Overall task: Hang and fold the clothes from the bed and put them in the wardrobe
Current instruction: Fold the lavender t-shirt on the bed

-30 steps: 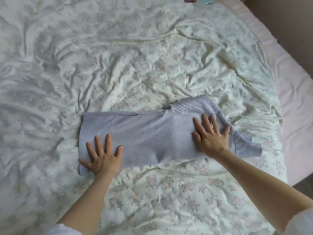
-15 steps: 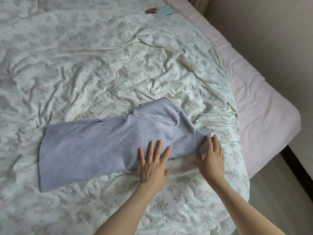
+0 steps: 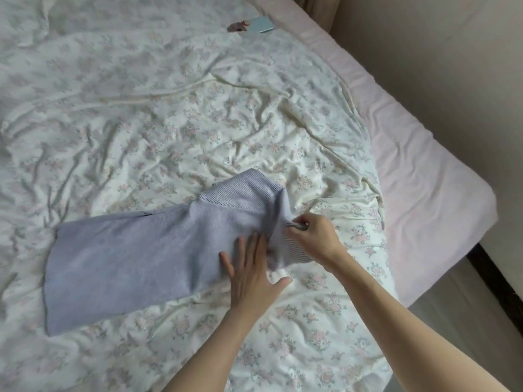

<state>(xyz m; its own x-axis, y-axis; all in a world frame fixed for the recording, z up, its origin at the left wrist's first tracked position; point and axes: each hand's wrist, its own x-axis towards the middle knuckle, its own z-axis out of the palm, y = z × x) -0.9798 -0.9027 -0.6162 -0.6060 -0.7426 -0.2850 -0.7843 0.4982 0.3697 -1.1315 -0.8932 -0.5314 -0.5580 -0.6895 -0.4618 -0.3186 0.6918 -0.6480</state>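
Rumpled floral duvet [image 3: 175, 131] spread across a pink-sheeted mattress [image 3: 424, 165], plain beige wall [image 3: 452, 52] beside the mattress, grey floor [image 3: 464, 321] below its corner, soft daylight

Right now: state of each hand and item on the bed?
lavender sweater: folded lengthwise, flat, right end lifted.
left hand: flat, pressing the sweater.
right hand: pinching the ribbed cuff.
floral sheet: wrinkled.
blue card: lying flat near the far edge.

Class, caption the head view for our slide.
Left hand flattens lilac sweater while right hand pinches its ribbed cuff.
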